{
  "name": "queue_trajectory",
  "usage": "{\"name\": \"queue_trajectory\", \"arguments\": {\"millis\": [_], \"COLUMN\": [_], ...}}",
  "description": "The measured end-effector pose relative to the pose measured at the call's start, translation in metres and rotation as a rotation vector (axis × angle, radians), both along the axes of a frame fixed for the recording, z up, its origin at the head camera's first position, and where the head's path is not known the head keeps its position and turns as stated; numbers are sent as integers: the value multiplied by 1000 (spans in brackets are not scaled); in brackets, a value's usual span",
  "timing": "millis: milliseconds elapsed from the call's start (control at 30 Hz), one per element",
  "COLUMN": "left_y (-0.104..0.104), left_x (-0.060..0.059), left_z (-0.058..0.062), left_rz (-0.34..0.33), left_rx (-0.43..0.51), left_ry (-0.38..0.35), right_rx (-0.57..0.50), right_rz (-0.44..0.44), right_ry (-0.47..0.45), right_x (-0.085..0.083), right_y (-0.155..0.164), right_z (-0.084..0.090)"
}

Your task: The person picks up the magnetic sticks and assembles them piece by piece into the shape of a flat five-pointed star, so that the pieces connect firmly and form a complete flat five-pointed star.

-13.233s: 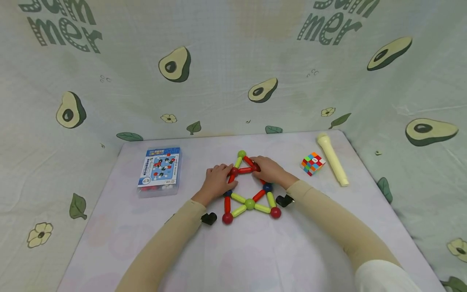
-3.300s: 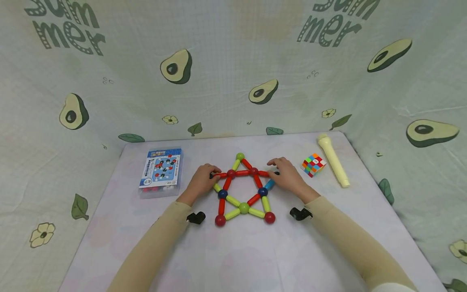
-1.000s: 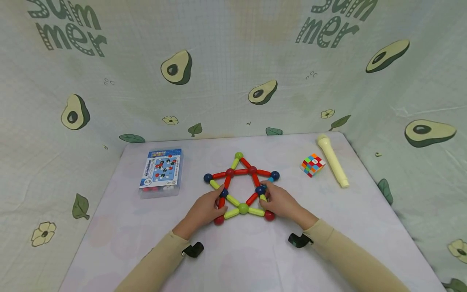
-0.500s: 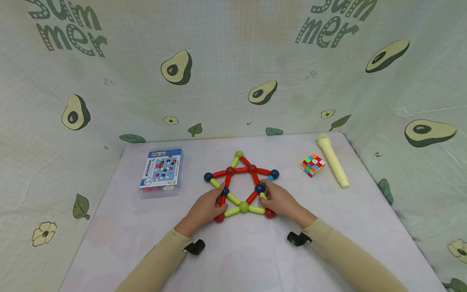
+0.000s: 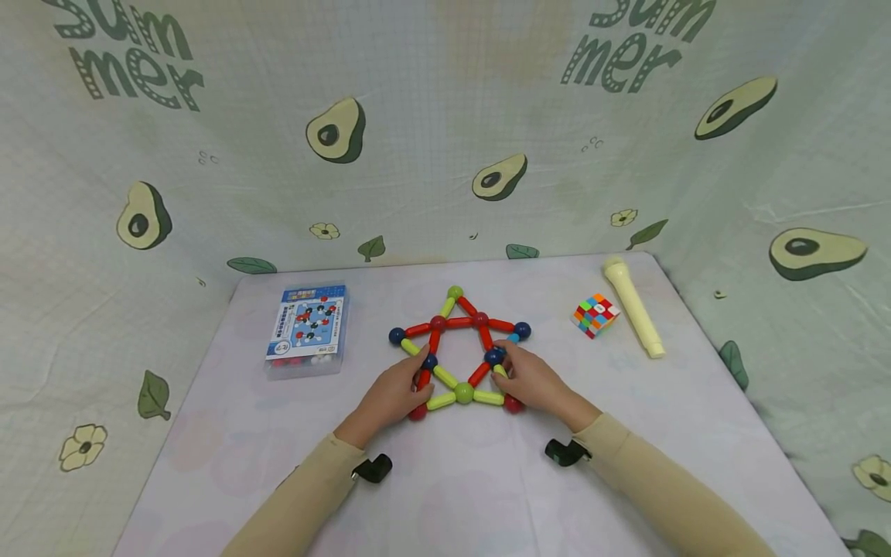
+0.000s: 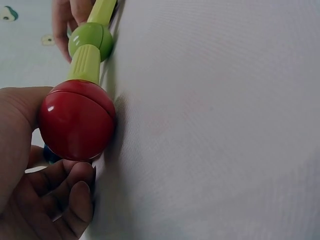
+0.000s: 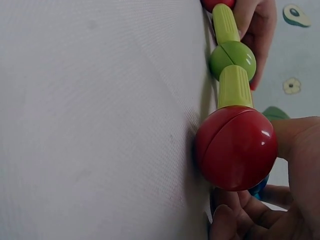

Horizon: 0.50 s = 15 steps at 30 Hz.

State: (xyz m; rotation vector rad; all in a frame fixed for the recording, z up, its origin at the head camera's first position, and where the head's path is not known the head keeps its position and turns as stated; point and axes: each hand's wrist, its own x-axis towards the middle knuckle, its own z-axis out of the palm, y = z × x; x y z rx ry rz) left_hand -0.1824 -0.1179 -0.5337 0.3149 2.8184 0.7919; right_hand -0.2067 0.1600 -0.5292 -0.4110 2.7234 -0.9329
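A star built from toy rods and balls lies flat at the middle of the table, with red, lime, blue and light-blue parts. My left hand grips its lower left leg, thumb and fingers on either side of a red rod. On the opposite leg, my right hand pinches a lime rod just below a dark blue ball. Each wrist view shows a large red corner ball close to the palm, with a green ball beyond it. The hands partly hide both legs.
At the back left lies a clear plastic box with a molecule picture on its card. A colourful puzzle cube and a pale yellow toy microphone lie at the back right. Patterned cloth hangs behind the table.
Earlier the star had no side points; now blue balls form both. My hands have moved from those outer corners down to the lower legs. Over the last second the star shifts slightly away.
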Motion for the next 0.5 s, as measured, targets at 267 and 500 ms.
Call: {"name": "queue_trajectory", "arguments": {"millis": [267,500], "left_y": [-3,-12], "left_x": [-3,0], "left_z": [-7,-4], "left_rz": [24,54], "left_rx": [22,60], "left_ry": [28,37], "right_rx": [-8,-16], "right_rz": [-5,-16], "right_ry": [1,23], "right_x": [-1,5], "right_y": [-3,8], "right_z": [1,4]}}
